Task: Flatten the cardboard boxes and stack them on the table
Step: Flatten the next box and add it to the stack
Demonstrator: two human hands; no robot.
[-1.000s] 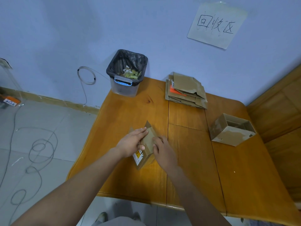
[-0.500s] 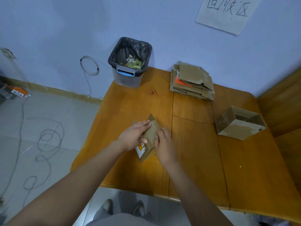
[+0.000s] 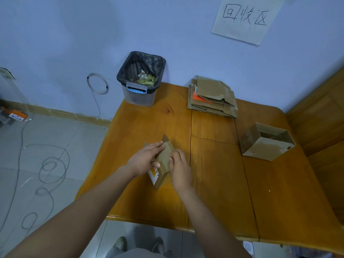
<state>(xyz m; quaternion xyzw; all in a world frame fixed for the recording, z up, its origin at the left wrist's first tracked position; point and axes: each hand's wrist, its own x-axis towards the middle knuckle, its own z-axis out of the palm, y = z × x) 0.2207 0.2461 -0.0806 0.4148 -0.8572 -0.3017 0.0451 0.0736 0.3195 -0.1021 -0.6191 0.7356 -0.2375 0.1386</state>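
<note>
A small brown cardboard box (image 3: 163,161) with a white and orange label lies near the middle of the wooden table (image 3: 214,174), one flap pointing up at its far end. My left hand (image 3: 145,159) grips its left side, fingers laid over the top and thumb against the labelled face. My right hand (image 3: 179,168) holds its right side with curled fingers. A stack of flattened boxes (image 3: 212,96) lies at the table's far edge. An unflattened open box (image 3: 266,141) stands at the right.
A clear bin with a black bag (image 3: 140,79) stands at the table's far left corner against the blue wall. A paper sign (image 3: 245,17) hangs on the wall. Cables (image 3: 46,174) coil on the tiled floor at left. Wooden furniture (image 3: 320,118) borders the right.
Both hands have stayed on the small box and pressed its sides a little closer. The camera has tilted down, so the table sits higher in view.
</note>
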